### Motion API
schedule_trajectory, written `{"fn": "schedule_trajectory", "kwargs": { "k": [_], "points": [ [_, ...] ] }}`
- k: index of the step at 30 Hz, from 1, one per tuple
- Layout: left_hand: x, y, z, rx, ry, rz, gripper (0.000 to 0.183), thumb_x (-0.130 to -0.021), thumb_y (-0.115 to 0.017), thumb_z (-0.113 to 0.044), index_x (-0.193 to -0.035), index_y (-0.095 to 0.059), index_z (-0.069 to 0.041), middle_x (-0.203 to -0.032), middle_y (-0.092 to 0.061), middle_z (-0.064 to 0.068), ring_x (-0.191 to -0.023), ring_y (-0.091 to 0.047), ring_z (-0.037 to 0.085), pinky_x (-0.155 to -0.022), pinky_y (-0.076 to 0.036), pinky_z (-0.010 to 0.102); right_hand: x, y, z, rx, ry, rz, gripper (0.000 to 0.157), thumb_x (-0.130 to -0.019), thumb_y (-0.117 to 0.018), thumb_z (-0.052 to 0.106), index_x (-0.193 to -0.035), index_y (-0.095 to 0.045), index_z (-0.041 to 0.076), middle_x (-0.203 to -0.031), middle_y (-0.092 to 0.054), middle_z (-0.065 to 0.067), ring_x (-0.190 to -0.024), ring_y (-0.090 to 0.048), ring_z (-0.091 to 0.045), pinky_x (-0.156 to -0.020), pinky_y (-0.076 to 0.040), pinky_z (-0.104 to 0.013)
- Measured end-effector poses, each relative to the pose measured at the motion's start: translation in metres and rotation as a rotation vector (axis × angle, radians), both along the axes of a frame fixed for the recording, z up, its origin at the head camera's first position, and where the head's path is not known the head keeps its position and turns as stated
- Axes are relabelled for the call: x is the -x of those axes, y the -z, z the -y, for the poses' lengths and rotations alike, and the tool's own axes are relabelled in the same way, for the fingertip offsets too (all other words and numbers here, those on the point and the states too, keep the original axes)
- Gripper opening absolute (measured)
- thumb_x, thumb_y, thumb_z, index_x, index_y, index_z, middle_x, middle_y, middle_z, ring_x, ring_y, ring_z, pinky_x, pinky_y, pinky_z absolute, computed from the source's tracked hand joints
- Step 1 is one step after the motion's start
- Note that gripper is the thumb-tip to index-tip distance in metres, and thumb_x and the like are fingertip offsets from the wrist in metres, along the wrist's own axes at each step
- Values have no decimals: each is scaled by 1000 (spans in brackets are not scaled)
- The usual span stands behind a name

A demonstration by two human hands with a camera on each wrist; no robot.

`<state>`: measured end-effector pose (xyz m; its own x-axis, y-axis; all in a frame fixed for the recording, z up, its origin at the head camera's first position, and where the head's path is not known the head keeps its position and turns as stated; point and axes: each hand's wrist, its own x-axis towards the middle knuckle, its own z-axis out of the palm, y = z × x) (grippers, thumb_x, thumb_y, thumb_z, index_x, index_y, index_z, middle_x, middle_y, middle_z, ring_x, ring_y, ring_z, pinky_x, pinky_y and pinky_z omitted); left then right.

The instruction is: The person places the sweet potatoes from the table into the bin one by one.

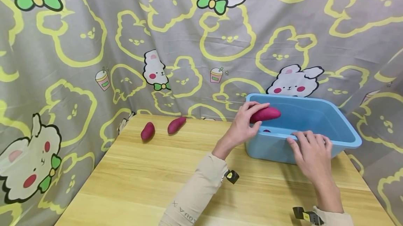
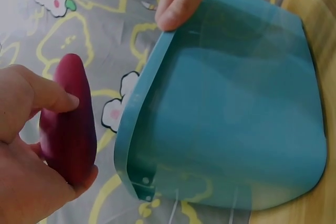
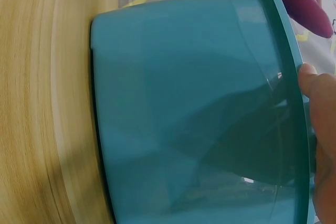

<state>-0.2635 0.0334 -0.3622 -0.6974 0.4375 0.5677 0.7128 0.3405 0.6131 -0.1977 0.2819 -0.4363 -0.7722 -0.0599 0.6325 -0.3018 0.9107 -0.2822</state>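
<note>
A magenta-skinned sweet potato [image 1: 268, 114] is gripped by my left hand [image 1: 242, 124], thumb on one side and fingers on the other, above the left end of a blue plastic bin [image 1: 270, 150]. In the left wrist view the same sweet potato [image 2: 73, 124] is held just beyond the bin's rim. My right hand [image 1: 315, 157] holds the near rim, fingers curled over it and thumb [image 3: 307, 77] against the outside. Inside the bin, a bit of a dark reddish thing [image 1: 267, 131] shows behind the near rim; the rest is hidden.
Two more sweet potatoes lie on the wooden table [image 1: 132, 177] toward its back left: a rounder one [image 1: 147, 132] and a slimmer, pointed one [image 1: 176, 125]. A patterned grey curtain [image 1: 176, 44] hangs behind the table and the bin.
</note>
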Motion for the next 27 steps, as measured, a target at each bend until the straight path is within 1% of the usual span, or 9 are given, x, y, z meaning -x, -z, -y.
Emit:
{"fn": "schedule_trajectory", "kwargs": {
  "k": [4,8,13,19,23,27],
  "points": [
    [-1,1,-5,11,7,3,59,-92,-68,-2,-147,-58,-21,-140,-49,7,-129,-44,17,-93,-43,16,-1,1,-1,2,1,-6,34,-103,-60,33,-118,-66,4,-114,-59,-25,-115,-43,-49,-109,-14,-71],
    [-1,0,-9,13,16,3,57,-94,-70,-5,-148,-57,-19,-139,-50,8,-127,-46,15,-93,-43,13,-1,1,-1,2,3,-14,34,-103,-60,34,-117,-66,4,-114,-59,-25,-114,-43,-49,-109,-15,-71],
    [0,0,-13,17,-3,1,55,-93,-75,-11,-145,-58,-16,-138,-54,6,-122,-52,12,-92,-43,12,-1,1,-2,-5,5,-16,33,-103,-60,34,-117,-66,4,-113,-59,-24,-113,-44,-49,-108,-16,-72],
    [1,2,-18,12,-25,15,53,-92,-78,-14,-142,-60,-16,-136,-56,6,-118,-54,13,-90,-43,12,-1,3,-2,-12,0,-20,33,-103,-60,33,-116,-67,4,-112,-60,-24,-113,-44,-49,-106,-17,-72],
    [2,3,-20,31,-35,27,52,-93,-76,-12,-143,-60,-15,-137,-56,6,-120,-54,14,-93,-44,14,0,2,-1,-11,-4,-29,33,-103,-60,34,-116,-66,4,-112,-60,-23,-112,-44,-49,-106,-18,-72],
    [3,5,-23,65,-43,23,54,-92,-73,-6,-144,-59,-12,-138,-55,9,-121,-55,16,-95,-43,12,1,2,-2,-11,-8,-45,32,-103,-61,34,-115,-67,4,-111,-60,-23,-111,-45,-48,-105,-19,-71]
  ]
}}
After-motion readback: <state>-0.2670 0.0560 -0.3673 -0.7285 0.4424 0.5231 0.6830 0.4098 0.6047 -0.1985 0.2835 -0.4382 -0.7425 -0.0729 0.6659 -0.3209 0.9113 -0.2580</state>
